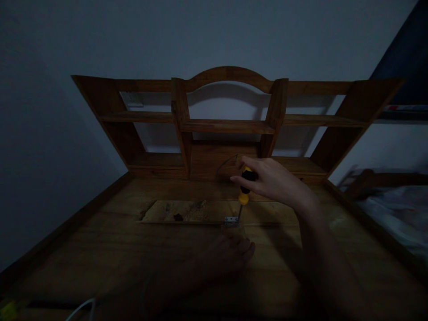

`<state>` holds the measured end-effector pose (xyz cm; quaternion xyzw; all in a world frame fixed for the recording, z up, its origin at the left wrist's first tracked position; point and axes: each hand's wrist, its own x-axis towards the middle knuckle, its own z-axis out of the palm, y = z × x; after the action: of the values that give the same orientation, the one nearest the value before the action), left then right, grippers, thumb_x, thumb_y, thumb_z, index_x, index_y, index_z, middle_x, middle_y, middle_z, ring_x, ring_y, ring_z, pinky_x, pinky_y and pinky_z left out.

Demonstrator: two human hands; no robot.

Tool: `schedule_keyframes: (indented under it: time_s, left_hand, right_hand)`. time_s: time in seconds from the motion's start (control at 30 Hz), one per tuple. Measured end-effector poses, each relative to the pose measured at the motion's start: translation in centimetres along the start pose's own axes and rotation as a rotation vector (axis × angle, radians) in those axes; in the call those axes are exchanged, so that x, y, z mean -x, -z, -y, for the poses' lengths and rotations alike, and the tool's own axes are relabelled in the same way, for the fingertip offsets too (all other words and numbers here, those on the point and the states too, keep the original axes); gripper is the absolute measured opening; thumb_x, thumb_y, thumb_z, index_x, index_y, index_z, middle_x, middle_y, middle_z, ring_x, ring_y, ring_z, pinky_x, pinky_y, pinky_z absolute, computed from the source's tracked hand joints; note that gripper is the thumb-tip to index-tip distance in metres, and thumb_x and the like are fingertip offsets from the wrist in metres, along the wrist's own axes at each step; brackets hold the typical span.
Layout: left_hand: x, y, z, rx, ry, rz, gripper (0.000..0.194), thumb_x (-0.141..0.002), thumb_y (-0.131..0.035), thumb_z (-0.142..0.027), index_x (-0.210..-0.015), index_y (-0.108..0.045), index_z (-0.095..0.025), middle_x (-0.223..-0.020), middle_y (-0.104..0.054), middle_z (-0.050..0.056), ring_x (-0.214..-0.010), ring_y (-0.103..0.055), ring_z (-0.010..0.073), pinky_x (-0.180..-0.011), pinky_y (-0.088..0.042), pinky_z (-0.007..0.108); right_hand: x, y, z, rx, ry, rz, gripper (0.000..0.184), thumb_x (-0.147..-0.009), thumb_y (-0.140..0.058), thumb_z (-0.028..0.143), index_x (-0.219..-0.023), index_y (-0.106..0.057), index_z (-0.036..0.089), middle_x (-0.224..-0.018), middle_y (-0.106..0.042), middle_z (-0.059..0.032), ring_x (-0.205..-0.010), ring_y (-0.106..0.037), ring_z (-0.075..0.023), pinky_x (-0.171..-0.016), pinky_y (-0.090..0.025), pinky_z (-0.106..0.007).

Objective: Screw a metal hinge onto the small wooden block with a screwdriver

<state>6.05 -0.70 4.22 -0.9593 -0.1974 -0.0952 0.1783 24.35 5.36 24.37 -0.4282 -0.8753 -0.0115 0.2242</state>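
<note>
My right hand is wrapped around the handle of a yellow and black screwdriver. Its shaft slants down to a small metal hinge, the tip meeting the hinge's right end. That hinge lies at the front edge of a pale, rough recessed strip in the wooden desktop. Just in front of it, my left hand rests low with curled fingers against a small piece of wood. Dim light hides much of that grip.
A wooden shelf unit with several compartments stands at the back of the desktop, against the wall. Raised wooden edges run along both sides. A white cable and a yellow object are at the lower left.
</note>
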Motion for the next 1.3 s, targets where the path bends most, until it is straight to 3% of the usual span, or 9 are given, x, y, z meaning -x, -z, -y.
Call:
schedule_keyframes:
  time_s: [0.23,0.37,0.47,0.6,0.67,0.83,0.97,1.13,1.3]
  left_hand:
    - [0.0,-0.1,0.2,0.025,-0.024,-0.016,0.033,-0.101,-0.045,-0.018,-0.134,-0.049,-0.015,-0.117,-0.064,0.007,-0.09,-0.06,0.0155,-0.071,-0.046,0.031]
    - [-0.1,0.5,0.2,0.025,-0.016,0.037,0.037,-0.101,-0.047,-0.019,-0.138,-0.046,-0.016,-0.124,-0.062,0.007,-0.094,-0.06,0.015,-0.077,-0.048,0.031]
    - [-0.2,0.8,0.2,0.024,-0.022,0.055,0.038,-0.101,-0.047,-0.018,-0.139,-0.045,-0.015,-0.12,-0.063,0.007,-0.096,-0.061,0.0153,-0.077,-0.048,0.031]
    - [-0.3,0.9,0.2,0.042,-0.015,0.035,0.038,-0.101,-0.048,-0.02,-0.139,-0.045,-0.014,-0.115,-0.065,0.007,-0.093,-0.062,0.0163,-0.071,-0.048,0.031]
    - [-0.4,0.8,0.2,0.062,-0.021,0.026,0.036,-0.1,-0.048,-0.019,-0.136,-0.047,-0.014,-0.114,-0.065,0.006,-0.089,-0.062,0.0161,-0.067,-0.047,0.031]
    - [-0.6,1.0,0.1,0.112,-0.027,0.068,0.029,-0.1,-0.045,-0.016,-0.127,-0.053,-0.014,-0.11,-0.065,0.006,-0.084,-0.062,0.0164,-0.065,-0.045,0.03]
    - [-0.6,1.5,0.1,0.124,-0.012,0.09,0.029,-0.099,-0.046,-0.015,-0.127,-0.053,-0.014,-0.112,-0.065,0.005,-0.087,-0.061,0.0166,-0.07,-0.047,0.031]
    - [-0.6,1.3,0.2,0.097,-0.026,0.057,0.03,-0.1,-0.045,-0.015,-0.129,-0.051,-0.013,-0.111,-0.065,0.006,-0.089,-0.062,0.0173,-0.069,-0.047,0.031]
    - [-0.9,1.6,0.3,0.097,-0.037,0.07,0.026,-0.1,-0.046,-0.016,-0.125,-0.051,-0.012,-0.107,-0.066,0.007,-0.08,-0.062,0.0157,-0.061,-0.045,0.03]
  right_hand:
    - [-0.1,0.2,0.1,-0.088,0.076,0.017,0.017,-0.087,-0.054,0.021,-0.103,-0.059,0.023,-0.106,-0.067,-0.0021,-0.094,-0.062,-0.0192,-0.083,-0.043,-0.031]
    - [-0.2,0.0,0.3,-0.066,0.026,0.011,0.017,-0.096,-0.047,0.031,-0.1,-0.061,0.023,-0.097,-0.068,-0.0032,-0.088,-0.062,-0.0191,-0.079,-0.042,-0.031]
    - [-0.2,-0.1,0.2,-0.043,-0.003,0.003,0.017,-0.094,-0.05,0.035,-0.101,-0.06,0.023,-0.097,-0.068,-0.0033,-0.087,-0.062,-0.0204,-0.077,-0.041,-0.032]
    - [-0.2,0.1,-0.1,-0.123,0.049,0.033,0.02,-0.084,-0.058,0.022,-0.104,-0.057,0.024,-0.104,-0.067,-0.0017,-0.093,-0.061,-0.0199,-0.08,-0.042,-0.031]
    - [-0.1,0.3,-0.1,-0.177,0.076,0.052,0.021,-0.085,-0.056,0.02,-0.105,-0.058,0.024,-0.104,-0.067,-0.001,-0.094,-0.062,-0.0187,-0.082,-0.042,-0.03]
    - [-0.3,0.1,0.2,-0.136,0.05,0.028,0.014,-0.094,-0.054,0.032,-0.103,-0.062,0.025,-0.095,-0.07,-0.0014,-0.088,-0.065,-0.0191,-0.079,-0.043,-0.03]
    - [-0.3,-0.1,0.3,-0.025,-0.001,-0.004,0.022,-0.094,-0.053,0.042,-0.101,-0.061,0.023,-0.089,-0.07,-0.003,-0.084,-0.066,-0.0214,-0.077,-0.043,-0.031]
    - [-0.3,0.1,0.2,-0.081,0.034,-0.011,0.021,-0.088,-0.054,0.025,-0.107,-0.062,0.022,-0.108,-0.07,-0.0034,-0.097,-0.065,-0.022,-0.088,-0.045,-0.033]
    - [-0.4,0.1,0.6,-0.128,0.093,-0.009,0.022,-0.089,-0.049,0.02,-0.105,-0.065,0.022,-0.107,-0.072,-0.0022,-0.1,-0.066,-0.0209,-0.091,-0.044,-0.033]
